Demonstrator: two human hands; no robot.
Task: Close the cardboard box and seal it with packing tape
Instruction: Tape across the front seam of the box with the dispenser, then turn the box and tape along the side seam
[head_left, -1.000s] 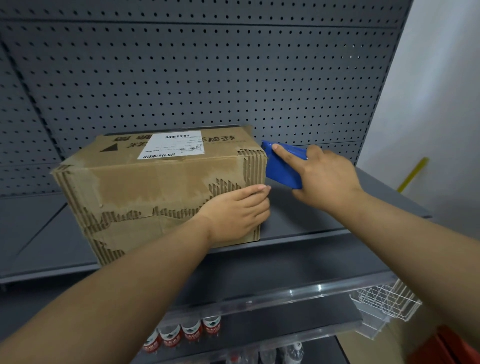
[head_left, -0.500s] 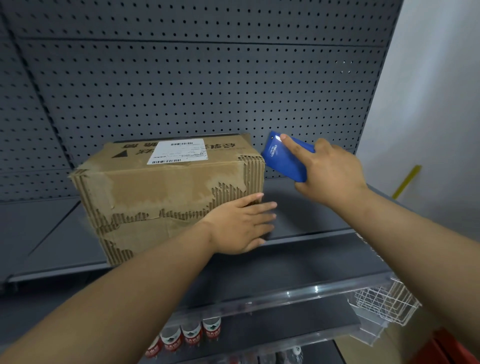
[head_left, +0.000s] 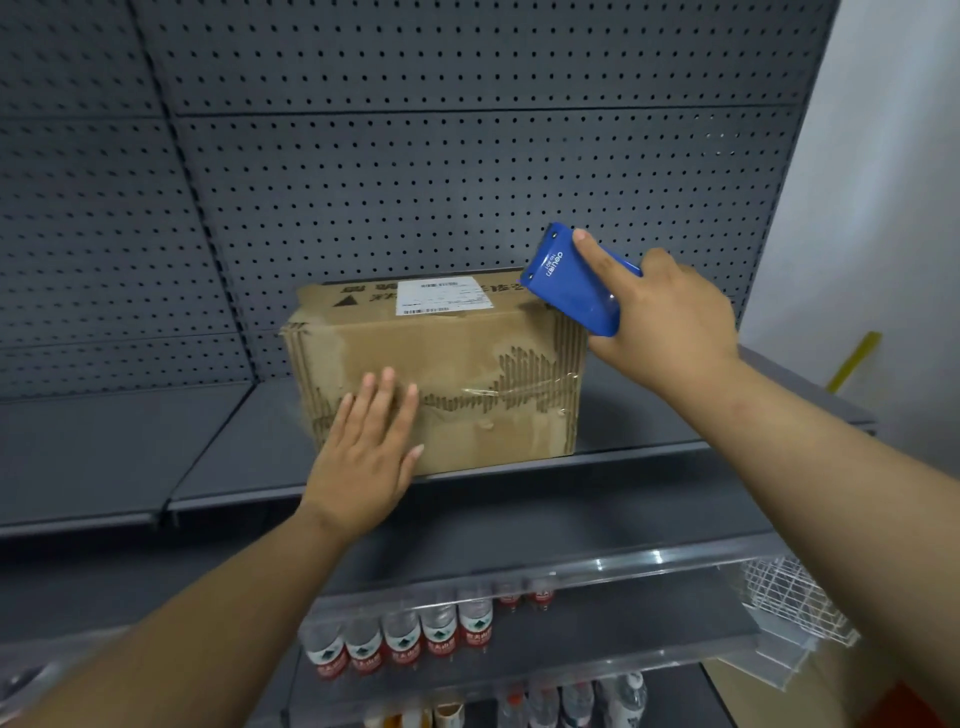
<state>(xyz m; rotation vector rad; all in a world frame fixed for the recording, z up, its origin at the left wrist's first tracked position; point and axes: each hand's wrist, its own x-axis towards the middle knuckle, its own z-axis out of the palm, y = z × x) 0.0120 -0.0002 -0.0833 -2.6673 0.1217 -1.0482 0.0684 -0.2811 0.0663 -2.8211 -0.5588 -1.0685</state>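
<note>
cardboard box (head_left: 441, 374) | left hand (head_left: 366, 452) flat on front | right hand (head_left: 670, 317) grips tape dispenser (head_left: 576, 283)

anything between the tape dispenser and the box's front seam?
Nothing visible. The right hand holds the blue tape dispenser by the cardboard box's top right corner. The left hand lies flat on the front's left part; the right stretch, with clear tape, is free.

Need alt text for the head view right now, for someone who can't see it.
A closed cardboard box sits on a grey shelf; the left hand lies flat on its front while the right hand holds a blue tape dispenser by its top right corner.
</note>
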